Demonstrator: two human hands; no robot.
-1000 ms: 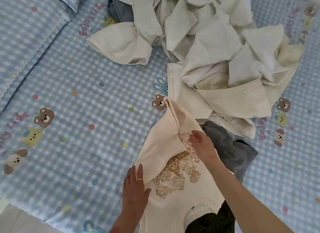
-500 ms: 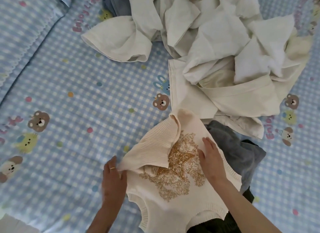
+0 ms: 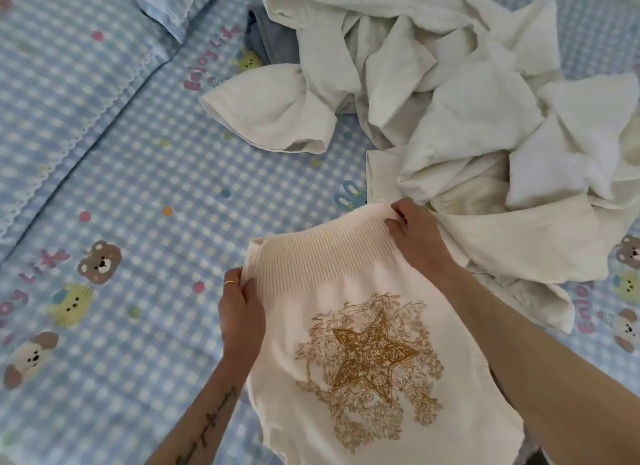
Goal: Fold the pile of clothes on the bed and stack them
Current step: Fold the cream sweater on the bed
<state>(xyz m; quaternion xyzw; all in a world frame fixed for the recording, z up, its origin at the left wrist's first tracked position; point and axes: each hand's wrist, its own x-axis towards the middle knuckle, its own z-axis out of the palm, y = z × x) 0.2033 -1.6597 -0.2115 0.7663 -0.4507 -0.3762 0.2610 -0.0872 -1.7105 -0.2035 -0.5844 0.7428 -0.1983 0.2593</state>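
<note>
Cream sweater (image 3: pixel 349 343) lies just beside the unfolded pile (image 3: pixel 450 101), its ribbed hem now pulled straight — no longer flopped over the star. Left hand (image 3: pixel 240 312) and right hand (image 3: pixel 412 232) each pinch a hem corner — spread out, ready for folding.

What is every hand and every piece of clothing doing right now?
Left hand: pinches the sweater's ribbed hem corner.
Right hand: grips the other hem corner.
Cream knit sweater with gold star: spread out, hem held by both hands.
Pile of white clothes: crumpled, unfolded.
Blue checked bedsheet with bears: lying flat under everything.
</note>
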